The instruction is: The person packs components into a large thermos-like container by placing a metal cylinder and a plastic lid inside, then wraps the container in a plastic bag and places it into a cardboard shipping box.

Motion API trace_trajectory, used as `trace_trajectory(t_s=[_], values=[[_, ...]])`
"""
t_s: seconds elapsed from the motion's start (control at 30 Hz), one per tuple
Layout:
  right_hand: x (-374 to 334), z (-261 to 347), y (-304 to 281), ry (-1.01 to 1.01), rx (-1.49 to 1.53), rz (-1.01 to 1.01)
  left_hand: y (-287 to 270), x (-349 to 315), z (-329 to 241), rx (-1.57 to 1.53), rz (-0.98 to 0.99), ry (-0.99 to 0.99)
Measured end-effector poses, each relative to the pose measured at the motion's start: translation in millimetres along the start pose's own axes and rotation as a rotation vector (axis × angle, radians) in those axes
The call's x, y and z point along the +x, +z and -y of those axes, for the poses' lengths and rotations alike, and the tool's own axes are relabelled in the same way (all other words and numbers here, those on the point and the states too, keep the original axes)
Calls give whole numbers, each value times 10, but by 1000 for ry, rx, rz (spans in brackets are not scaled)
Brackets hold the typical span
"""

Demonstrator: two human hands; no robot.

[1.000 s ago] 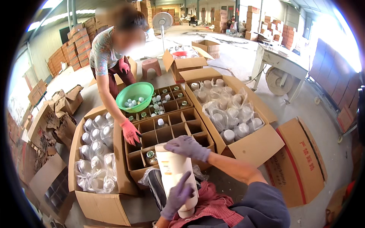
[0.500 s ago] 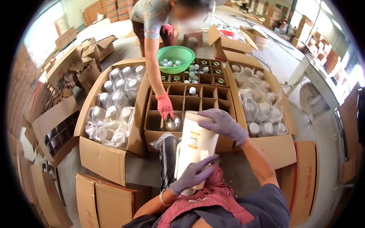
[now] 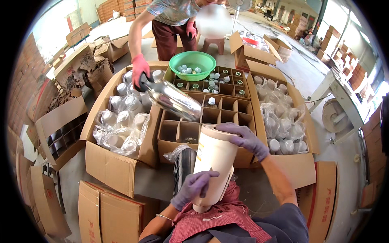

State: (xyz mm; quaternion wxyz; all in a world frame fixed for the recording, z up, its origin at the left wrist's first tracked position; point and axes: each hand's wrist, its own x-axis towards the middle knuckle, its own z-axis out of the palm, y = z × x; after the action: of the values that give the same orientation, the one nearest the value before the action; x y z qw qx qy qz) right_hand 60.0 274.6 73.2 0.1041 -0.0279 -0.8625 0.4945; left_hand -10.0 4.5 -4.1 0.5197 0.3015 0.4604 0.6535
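Observation:
A cream thermos jug casing (image 3: 212,162) stands tilted in front of me, its wide end up and its narrow end on my red apron (image 3: 216,220). My right hand (image 3: 245,139), in a purple glove, is closed over the casing's upper rim. Lower down, my left hand (image 3: 195,188), gloved alike, rests against its side with the index finger stretched and the others curled. The handle (image 3: 227,182) faces right. Across from me, a co-worker's pink-gloved hand (image 3: 140,71) holds a shiny silver bottle-shaped liner (image 3: 174,99) by its dark neck, above the cartons.
A divided carton (image 3: 169,146) stands beyond the casing, with several cells. Cartons of plastic-wrapped white casings flank it, left (image 3: 148,150) and right (image 3: 310,141). A green basin (image 3: 206,60) holding small whitish pieces sits behind. Flat cartons (image 3: 109,210) lie near my left.
The co-worker has lifted the silver liner out of the divided carton and swung it up and left. In my hands the casing has turned, bringing its label leftward and its handle to the right.

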Motion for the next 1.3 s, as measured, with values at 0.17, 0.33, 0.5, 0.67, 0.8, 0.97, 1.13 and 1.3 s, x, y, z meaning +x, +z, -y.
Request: trace_trajectory(t_s=[0.17, 0.33, 0.5, 0.67, 0.8, 0.97, 1.13, 1.3], values=[[38, -84, 48, 31, -156, -141, 263, 131, -51, 202, -93, 17], [77, -50, 20, -394, -484, -62, 25, -15, -106, 80, -355, -6], [40, 383, -346, -153, -280, 329, -260, 85, -108, 291, -258, -8], [135, 718, -266, -48, -761, 550, -542, 166, -55, 197, -165, -165], [-14, 456, -225, 204, -946, 483, -178, 223, 114, 250, -289, -23], [-184, 451, -248, 261, -849, 234, -32, 115, -3, 290, -307, -120], [-100, 378, -395, -492, -384, 387, -432, 242, -156, 104, -109, -285], [-32, 702, -317, -646, -680, 439, -593, 267, -104, 68, 45, -259]])
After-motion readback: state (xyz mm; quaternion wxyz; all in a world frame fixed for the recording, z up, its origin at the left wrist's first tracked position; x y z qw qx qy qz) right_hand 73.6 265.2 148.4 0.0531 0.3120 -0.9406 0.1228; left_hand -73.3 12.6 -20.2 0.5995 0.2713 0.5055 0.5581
